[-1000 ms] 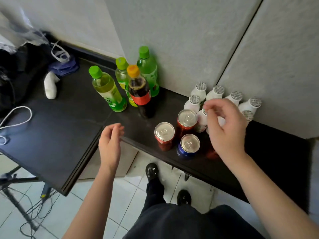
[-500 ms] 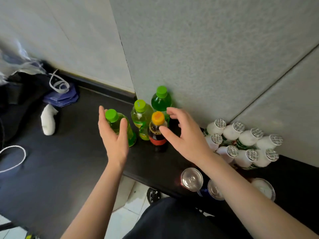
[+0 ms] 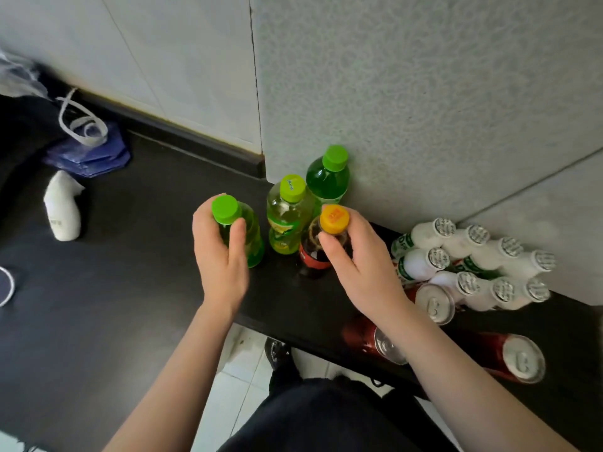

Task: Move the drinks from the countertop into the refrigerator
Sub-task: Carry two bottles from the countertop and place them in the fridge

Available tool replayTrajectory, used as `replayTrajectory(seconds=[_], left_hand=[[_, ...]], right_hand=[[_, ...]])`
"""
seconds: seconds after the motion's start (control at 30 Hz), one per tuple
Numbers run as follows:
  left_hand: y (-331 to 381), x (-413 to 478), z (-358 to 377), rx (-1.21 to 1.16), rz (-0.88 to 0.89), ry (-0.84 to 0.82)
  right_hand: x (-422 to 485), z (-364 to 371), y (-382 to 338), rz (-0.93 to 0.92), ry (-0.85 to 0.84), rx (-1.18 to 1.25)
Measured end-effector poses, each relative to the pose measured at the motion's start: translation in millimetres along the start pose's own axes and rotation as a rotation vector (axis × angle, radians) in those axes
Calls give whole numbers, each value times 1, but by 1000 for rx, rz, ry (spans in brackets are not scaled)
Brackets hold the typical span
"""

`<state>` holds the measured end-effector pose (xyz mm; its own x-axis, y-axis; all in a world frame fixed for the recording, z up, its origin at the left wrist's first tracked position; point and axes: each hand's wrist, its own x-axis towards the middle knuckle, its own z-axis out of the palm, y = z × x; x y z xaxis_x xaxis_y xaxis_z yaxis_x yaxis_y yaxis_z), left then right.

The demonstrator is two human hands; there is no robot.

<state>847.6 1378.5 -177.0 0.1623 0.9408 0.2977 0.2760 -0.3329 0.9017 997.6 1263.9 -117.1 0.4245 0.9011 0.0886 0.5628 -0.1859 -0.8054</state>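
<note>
Left hand: grasping green-capped tea bottle at the neck; right hand: grasping orange-capped cola bottle below the cap; both bottles upright on black countertop

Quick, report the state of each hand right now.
Left hand: grips the green-capped bottle near its top.
Right hand: grips the orange-capped cola bottle at its neck.

Left hand grips a green-capped bottle; right hand grips the cola bottle.
</note>
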Motion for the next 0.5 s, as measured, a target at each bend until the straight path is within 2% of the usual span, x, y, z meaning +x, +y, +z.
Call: replayTrajectory(seconds=[0.2, 0.3, 0.5], left_hand=[[10, -16, -17, -85, -139, 126], [22, -34, -34, -90, -129, 132], [52, -75, -77, -134, -239, 178]], right_hand=[[-3, -4, -4, 17, 113, 12], [-10, -12, -10, -63, 150, 67], [-37, -23, -35, -263, 33, 181]])
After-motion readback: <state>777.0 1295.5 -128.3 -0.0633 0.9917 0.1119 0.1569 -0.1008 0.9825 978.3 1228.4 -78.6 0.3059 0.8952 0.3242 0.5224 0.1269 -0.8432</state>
